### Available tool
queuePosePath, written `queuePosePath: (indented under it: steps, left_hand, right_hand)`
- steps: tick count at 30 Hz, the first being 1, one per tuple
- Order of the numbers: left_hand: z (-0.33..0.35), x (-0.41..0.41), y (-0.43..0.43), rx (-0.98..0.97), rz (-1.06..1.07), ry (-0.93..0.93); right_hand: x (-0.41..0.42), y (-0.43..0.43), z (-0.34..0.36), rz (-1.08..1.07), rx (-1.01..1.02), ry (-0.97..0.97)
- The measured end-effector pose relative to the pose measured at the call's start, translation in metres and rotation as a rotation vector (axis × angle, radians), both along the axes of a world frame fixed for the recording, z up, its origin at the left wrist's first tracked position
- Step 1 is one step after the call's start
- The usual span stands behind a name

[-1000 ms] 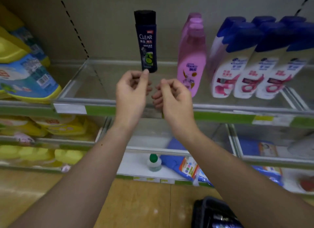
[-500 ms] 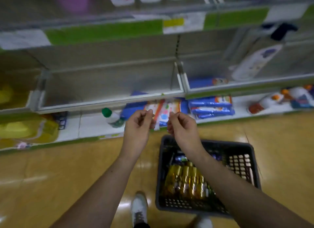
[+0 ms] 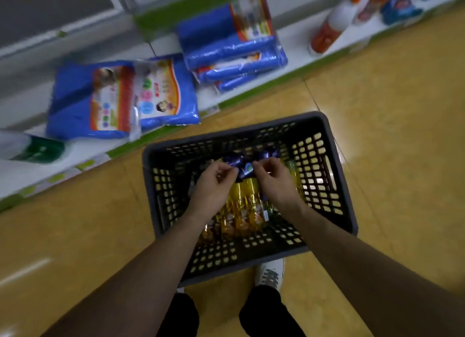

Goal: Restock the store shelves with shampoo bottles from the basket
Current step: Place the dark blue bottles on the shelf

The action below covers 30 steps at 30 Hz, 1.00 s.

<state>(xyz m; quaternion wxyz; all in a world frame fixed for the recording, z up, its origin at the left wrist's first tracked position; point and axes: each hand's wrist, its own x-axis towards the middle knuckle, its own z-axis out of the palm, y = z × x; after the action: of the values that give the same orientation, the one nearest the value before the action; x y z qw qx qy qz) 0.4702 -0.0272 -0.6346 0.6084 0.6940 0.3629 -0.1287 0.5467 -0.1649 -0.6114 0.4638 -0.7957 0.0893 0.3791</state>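
Note:
A dark grey plastic basket (image 3: pixel 236 125) stands on the floor between my feet and the lowest shelf. Inside lie several gold shampoo bottles (image 3: pixel 244 206) and, further in, dark blue-purple bottles (image 3: pixel 245 167). My left hand (image 3: pixel 214 183) and my right hand (image 3: pixel 274 180) are down inside the basket, side by side over the bottles. Their fingers are half curled, with the fingertips at the dark bottles. I see nothing held in either hand.
The bottom shelf runs diagonally behind the basket. On it lie blue plastic packs (image 3: pixel 120 97), a stack of blue packs (image 3: pixel 234 50), a white and orange bottle (image 3: pixel 329 29) and a green-capped bottle (image 3: pixel 32 148). My shoe (image 3: pixel 270 273) is right at the basket's near edge.
My view dropped from the upper shelf with the standing bottles down to the floor. Both hands came down from shelf height into the basket, still with nothing in them.

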Motion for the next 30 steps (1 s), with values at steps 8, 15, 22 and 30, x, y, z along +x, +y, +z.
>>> queuePosePath:
  steps: [8,15,22,30]
  left_hand:
    - [-0.109,0.013,-0.009,0.202,-0.177,0.184]
    - [-0.175,0.028,0.009,0.469,-0.556,0.263]
    - [-0.199,0.033,0.017,0.63,-0.634,0.261]
    - [-0.196,0.034,0.025,0.577,-0.668,0.274]
  right_hand:
    - [0.007,-0.026,-0.11,-0.012,-0.148,0.073]
    - [0.019,-0.031,-0.192,0.019,-0.379,-0.008]
    - [0.023,-0.027,-0.228,0.152,-0.512,-0.014]
    - [0.018,-0.035,-0.238,0.099,-0.346,-0.001]
